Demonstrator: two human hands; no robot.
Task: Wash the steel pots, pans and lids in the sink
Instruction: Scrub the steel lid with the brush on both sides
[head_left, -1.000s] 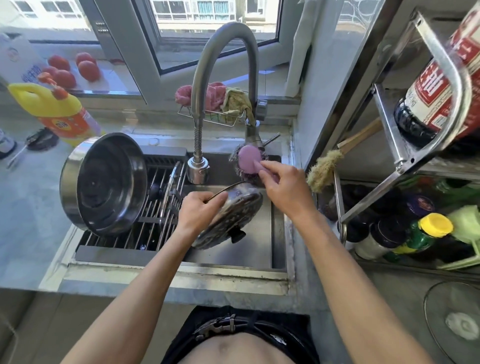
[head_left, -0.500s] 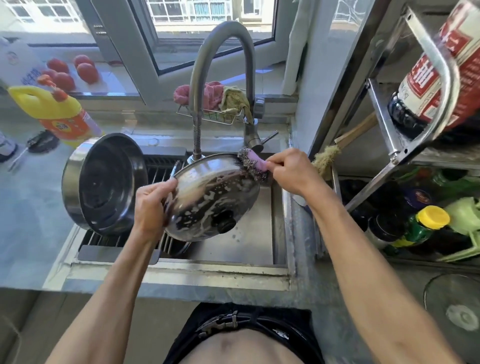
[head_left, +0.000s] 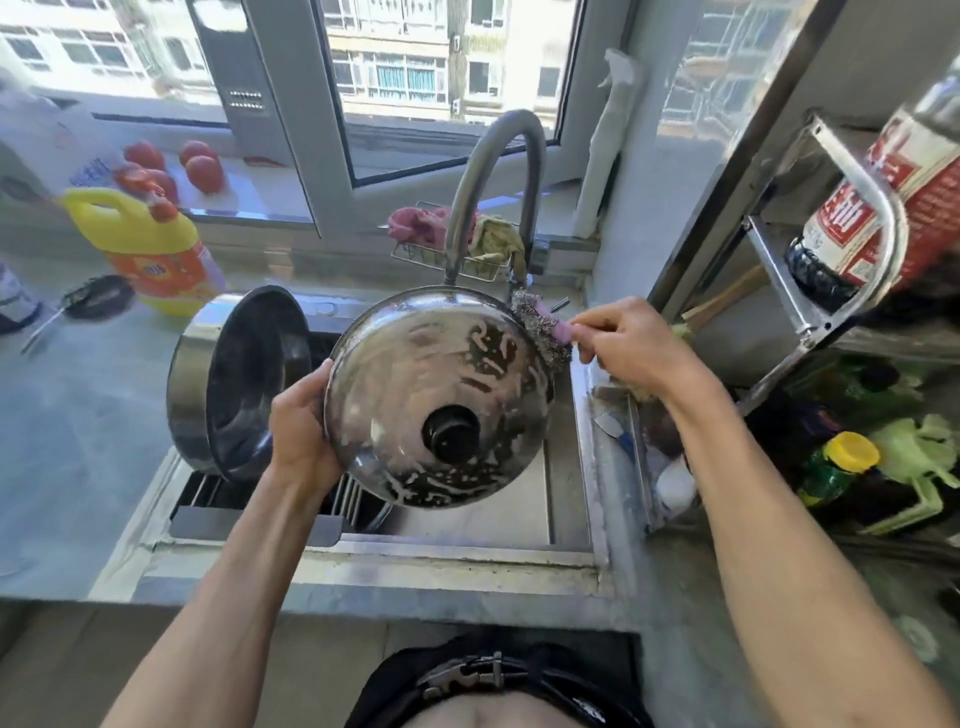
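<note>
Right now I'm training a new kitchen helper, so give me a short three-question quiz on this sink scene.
1. True or false: the left hand grips the rim of the steel lid.
2. The right hand holds the steel-wool scrubber against the lid's: A) knob B) upper right edge C) lower edge
3. Fill in: the lid's knob is coloured ____.

Key: 1 true; 2 B; 3 black.
</note>
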